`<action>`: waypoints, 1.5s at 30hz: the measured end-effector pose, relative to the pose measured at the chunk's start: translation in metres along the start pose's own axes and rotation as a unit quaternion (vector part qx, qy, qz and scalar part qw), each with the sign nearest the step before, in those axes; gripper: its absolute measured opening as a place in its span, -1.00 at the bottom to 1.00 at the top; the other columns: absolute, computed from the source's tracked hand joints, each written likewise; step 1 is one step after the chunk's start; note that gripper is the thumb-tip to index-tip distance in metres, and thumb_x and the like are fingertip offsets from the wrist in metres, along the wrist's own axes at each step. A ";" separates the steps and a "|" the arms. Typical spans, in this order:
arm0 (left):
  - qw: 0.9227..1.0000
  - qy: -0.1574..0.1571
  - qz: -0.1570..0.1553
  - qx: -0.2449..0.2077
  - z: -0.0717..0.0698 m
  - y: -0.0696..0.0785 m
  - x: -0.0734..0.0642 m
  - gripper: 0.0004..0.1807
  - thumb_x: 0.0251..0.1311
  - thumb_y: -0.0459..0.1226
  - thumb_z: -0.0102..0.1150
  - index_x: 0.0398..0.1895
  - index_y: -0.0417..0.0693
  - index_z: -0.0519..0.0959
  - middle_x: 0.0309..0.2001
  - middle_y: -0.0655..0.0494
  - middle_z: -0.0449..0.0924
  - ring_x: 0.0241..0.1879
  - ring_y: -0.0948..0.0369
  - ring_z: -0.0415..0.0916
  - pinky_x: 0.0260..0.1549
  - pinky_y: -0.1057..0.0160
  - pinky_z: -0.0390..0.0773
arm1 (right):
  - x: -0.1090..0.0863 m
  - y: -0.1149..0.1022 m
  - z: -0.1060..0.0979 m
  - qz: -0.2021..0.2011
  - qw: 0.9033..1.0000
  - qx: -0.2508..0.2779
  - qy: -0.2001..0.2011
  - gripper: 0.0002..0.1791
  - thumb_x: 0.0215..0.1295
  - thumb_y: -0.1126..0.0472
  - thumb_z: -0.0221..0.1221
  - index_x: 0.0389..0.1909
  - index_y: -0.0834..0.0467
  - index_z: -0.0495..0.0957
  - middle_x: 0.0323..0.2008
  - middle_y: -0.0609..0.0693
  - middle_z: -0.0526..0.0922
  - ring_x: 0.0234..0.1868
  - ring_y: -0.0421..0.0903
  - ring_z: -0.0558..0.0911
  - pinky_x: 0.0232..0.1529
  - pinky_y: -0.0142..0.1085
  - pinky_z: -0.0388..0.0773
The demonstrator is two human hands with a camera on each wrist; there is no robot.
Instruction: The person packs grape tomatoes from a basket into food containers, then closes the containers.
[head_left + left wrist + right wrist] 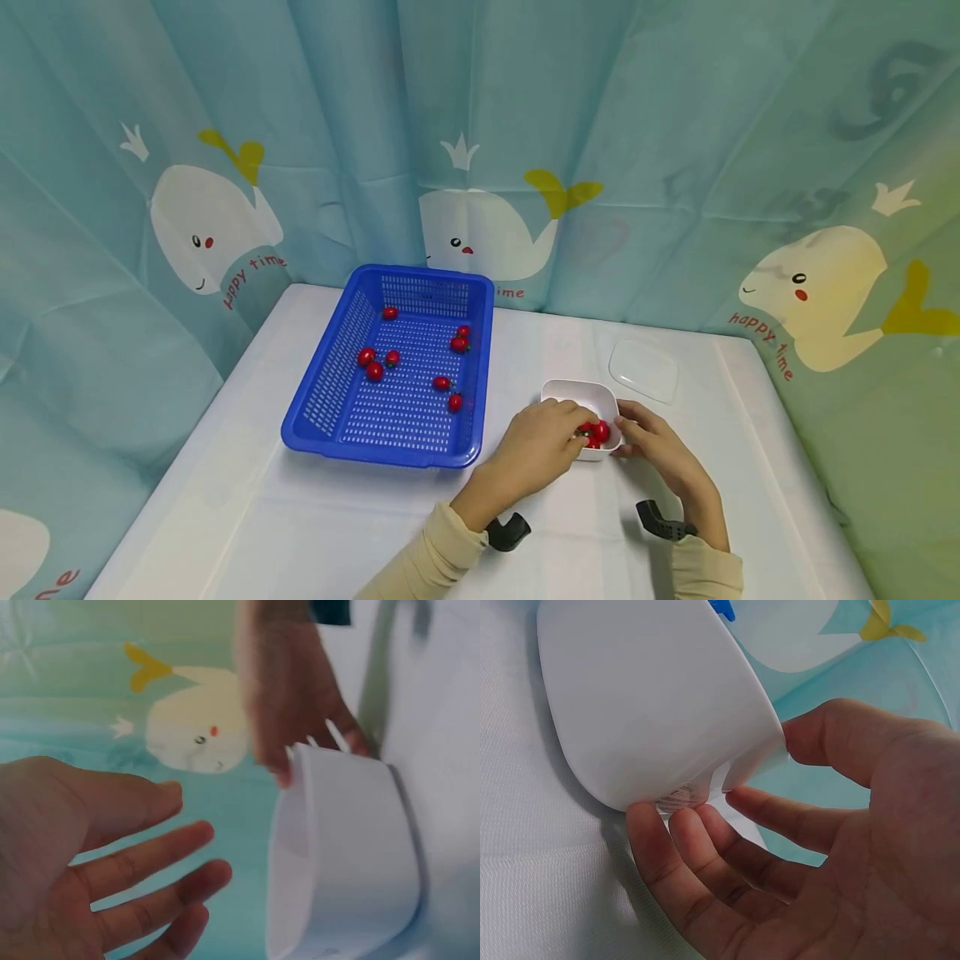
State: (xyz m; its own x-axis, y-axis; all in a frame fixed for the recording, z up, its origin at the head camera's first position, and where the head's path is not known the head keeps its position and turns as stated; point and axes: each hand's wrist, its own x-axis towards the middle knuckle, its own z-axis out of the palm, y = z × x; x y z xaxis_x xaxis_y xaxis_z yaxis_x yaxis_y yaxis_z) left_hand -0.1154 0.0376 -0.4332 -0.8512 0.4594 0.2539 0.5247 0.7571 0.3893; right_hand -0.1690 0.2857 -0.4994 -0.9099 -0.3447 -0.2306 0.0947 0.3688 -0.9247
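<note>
A small white container (579, 389) stands on the table with several red cherry tomatoes (600, 431) inside. My right hand (660, 443) grips its right side: in the right wrist view the thumb lies at the rim and the fingertips (646, 825) press the lower wall. Over the container's near left part is my left hand (542, 442), hiding some of the tomatoes. The left wrist view shows its fingers (154, 859) spread and slightly bent, with nothing between them. That view also has the container's outer wall (364, 847) to the right of the left hand.
To the left sits a blue perforated basket (483, 358), with several cherry tomatoes (374, 371) scattered on its floor. A clear lid (643, 370) lies flat behind the container on the white table (315, 517). A whale-print curtain (360, 108) encloses the back and sides.
</note>
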 end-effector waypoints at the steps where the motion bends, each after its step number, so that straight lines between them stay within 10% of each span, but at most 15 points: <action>1: 1.000 -0.001 -0.001 -0.026 -0.006 0.000 -0.001 -0.74 0.38 -0.20 0.29 0.10 0.19 0.70 -0.06 0.32 0.76 -0.11 0.31 0.65 -0.13 0.40 0.60 | 0.000 0.000 0.000 0.001 1.000 0.001 0.001 -0.41 0.64 0.08 0.02 0.49 0.35 0.25 0.28 0.34 0.48 -0.09 -0.18 0.70 -0.11 -0.30 0.73; 11: 0.972 0.016 -0.043 -0.229 -0.056 -0.012 -0.012 -0.71 0.48 -0.22 0.20 0.20 0.11 0.66 0.14 0.25 0.72 0.01 0.28 0.65 0.02 0.32 0.62 | 0.002 -0.001 -0.003 0.018 1.000 -0.008 -0.002 -0.38 0.64 0.08 0.00 0.53 0.34 0.20 0.38 0.42 0.39 -0.10 -0.19 0.70 -0.10 -0.34 0.70; 28: 0.941 0.115 -0.130 -0.291 -0.086 -0.088 -0.001 -0.76 0.43 -0.27 0.26 0.11 -0.01 0.69 0.05 0.06 0.77 -0.06 0.14 0.66 -0.03 0.20 0.65 | 0.002 0.002 -0.002 0.026 1.000 -0.013 -0.001 -0.36 0.64 0.07 0.02 0.54 0.33 0.18 0.46 0.40 0.32 -0.06 -0.17 0.69 -0.08 -0.36 0.70; 45: 0.966 0.006 -0.167 -0.195 -0.086 -0.161 -0.002 -0.73 0.42 -0.34 0.23 0.13 -0.17 0.67 0.10 -0.10 0.73 0.08 -0.04 0.65 0.10 -0.01 0.70 | 0.002 0.000 -0.001 0.028 0.999 -0.022 0.001 -0.35 0.63 0.06 0.02 0.55 0.33 0.17 0.46 0.41 0.32 -0.03 -0.11 0.69 -0.08 -0.36 0.69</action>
State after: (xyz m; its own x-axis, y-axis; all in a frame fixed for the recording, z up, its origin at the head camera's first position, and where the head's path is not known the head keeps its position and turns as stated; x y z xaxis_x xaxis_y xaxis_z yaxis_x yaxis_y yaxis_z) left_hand -0.1972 -0.1247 -0.4197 -0.9751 0.2116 0.0658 0.1873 0.6282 0.7551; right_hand -0.1709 0.2863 -0.4996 -0.9042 -0.3213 -0.2813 0.1281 0.4244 -0.8964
